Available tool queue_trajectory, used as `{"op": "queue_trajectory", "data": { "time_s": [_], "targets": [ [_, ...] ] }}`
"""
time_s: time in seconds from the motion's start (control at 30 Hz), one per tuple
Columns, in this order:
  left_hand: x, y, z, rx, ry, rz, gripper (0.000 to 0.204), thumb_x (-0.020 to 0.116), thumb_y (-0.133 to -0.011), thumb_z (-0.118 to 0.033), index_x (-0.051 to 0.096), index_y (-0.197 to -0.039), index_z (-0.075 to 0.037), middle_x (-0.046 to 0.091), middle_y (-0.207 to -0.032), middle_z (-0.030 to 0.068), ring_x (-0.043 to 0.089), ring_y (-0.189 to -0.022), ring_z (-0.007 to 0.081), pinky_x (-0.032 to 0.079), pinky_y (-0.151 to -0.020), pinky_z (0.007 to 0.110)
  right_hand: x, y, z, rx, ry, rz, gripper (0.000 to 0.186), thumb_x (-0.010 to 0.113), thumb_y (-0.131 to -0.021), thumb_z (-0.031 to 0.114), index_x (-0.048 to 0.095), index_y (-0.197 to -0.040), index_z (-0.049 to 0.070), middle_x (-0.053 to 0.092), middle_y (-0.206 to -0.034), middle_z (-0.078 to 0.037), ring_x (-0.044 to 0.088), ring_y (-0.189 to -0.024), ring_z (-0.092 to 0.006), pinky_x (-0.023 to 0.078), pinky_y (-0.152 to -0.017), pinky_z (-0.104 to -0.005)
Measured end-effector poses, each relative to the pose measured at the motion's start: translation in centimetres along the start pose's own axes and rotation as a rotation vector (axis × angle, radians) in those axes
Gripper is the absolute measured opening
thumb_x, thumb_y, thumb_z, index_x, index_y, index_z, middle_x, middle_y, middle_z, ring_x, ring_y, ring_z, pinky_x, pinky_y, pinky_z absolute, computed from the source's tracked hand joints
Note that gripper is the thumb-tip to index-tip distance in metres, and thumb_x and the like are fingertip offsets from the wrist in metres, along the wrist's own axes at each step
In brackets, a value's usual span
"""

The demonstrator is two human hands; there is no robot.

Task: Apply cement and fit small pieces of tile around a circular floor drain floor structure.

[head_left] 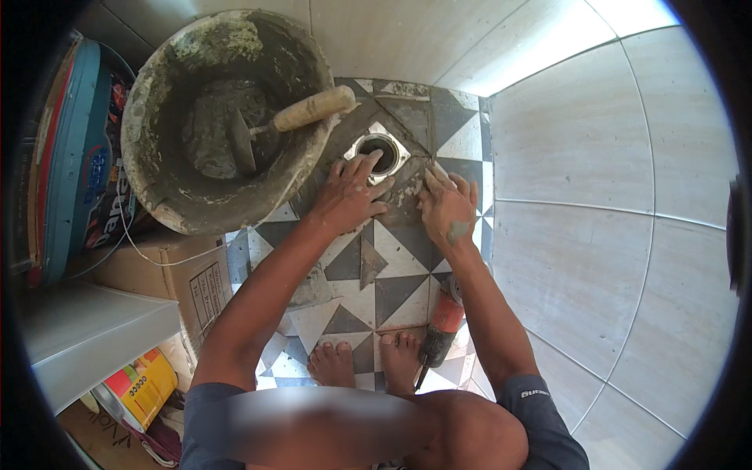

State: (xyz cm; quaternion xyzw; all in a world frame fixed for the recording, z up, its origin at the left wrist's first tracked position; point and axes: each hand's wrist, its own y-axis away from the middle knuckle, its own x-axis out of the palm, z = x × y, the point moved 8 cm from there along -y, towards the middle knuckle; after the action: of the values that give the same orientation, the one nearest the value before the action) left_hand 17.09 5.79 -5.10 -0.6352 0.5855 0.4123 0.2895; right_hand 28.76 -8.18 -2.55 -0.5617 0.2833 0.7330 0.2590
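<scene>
A square metal floor drain with a round dark opening is set cornerwise in wet grey mortar. My left hand rests at its near left edge, fingers spread, with fingertips on the rim and over the hole. Just right of the drain, my right hand has its fingers bent together at the mortar's edge. A small pale sliver shows by its fingertips; whether it is held, I cannot tell. Grey mortar smears both hands. Up and left, a trowel with a wooden handle leans in a mortar-crusted bucket.
An angle grinder lies on the patterned tile floor beside my right foot. On the left are a blue tub, a cardboard box, a grey-white ledge and a yellow package. Tiled walls stand at the back and right.
</scene>
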Motion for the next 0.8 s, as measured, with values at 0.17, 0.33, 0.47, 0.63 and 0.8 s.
{"op": "queue_trajectory", "data": {
  "time_s": [0.17, 0.33, 0.47, 0.63, 0.8],
  "targets": [
    [1.4, 1.1, -3.0, 0.220, -0.228, -0.163, 0.060, 0.069, -0.097, -0.044, 0.061, -0.147, -0.012, 0.039, -0.168, 0.0045, 0.032, -0.155, 0.0269, 0.029, -0.121, 0.057, 1.6, 2.4, 1.5, -0.125, 0.175, 0.033, 0.046, 0.061, -0.099, 0.025, 0.065, -0.144, 0.015, 0.055, -0.157, -0.002, 0.039, -0.153, -0.0307, 0.016, -0.129, -0.0608],
    [2.3, 2.3, -4.8, 0.116, -0.150, -0.150, 0.058, 0.064, -0.100, -0.043, 0.060, -0.147, -0.009, 0.041, -0.166, 0.0043, 0.032, -0.155, 0.0260, 0.028, -0.122, 0.058, 1.5, 2.0, 2.7, -0.152, 0.275, 0.130, 0.050, 0.056, -0.095, 0.017, 0.063, -0.145, 0.014, 0.053, -0.159, -0.005, 0.039, -0.153, -0.0308, 0.014, -0.130, -0.0605],
    [2.4, 1.9, -5.0, 0.105, -0.157, -0.164, 0.056, 0.066, -0.099, -0.040, 0.063, -0.144, -0.006, 0.041, -0.166, 0.0067, 0.034, -0.154, 0.0277, 0.028, -0.120, 0.059, 0.5, 0.7, 2.8, -0.173, 0.200, 0.147, 0.041, 0.056, -0.095, 0.020, 0.070, -0.132, 0.010, 0.063, -0.147, -0.011, 0.048, -0.145, -0.0326, 0.019, -0.127, -0.0598],
    [2.5, 2.4, -5.9, 0.113, -0.114, -0.004, 0.059, 0.066, -0.098, -0.042, 0.062, -0.143, -0.005, 0.045, -0.163, 0.0084, 0.036, -0.152, 0.0286, 0.029, -0.121, 0.059, -5.3, -0.7, 3.9, -0.032, -0.351, 0.023, 0.031, 0.064, -0.094, 0.028, 0.076, -0.109, 0.003, 0.074, -0.116, -0.019, 0.065, -0.120, -0.0376, 0.045, -0.111, -0.0516],
    [2.3, 4.6, -5.8, 0.058, -0.066, -0.178, 0.052, 0.071, -0.094, -0.034, 0.067, -0.136, -0.004, 0.045, -0.163, 0.0086, 0.035, -0.153, 0.0313, 0.030, -0.119, 0.064, -3.2, 2.5, 5.6, -0.044, -0.452, -0.139, 0.031, 0.066, -0.094, 0.023, 0.072, -0.115, 0.000, 0.071, -0.118, -0.019, 0.067, -0.115, -0.0364, 0.053, -0.100, -0.0458]
  ]
}}
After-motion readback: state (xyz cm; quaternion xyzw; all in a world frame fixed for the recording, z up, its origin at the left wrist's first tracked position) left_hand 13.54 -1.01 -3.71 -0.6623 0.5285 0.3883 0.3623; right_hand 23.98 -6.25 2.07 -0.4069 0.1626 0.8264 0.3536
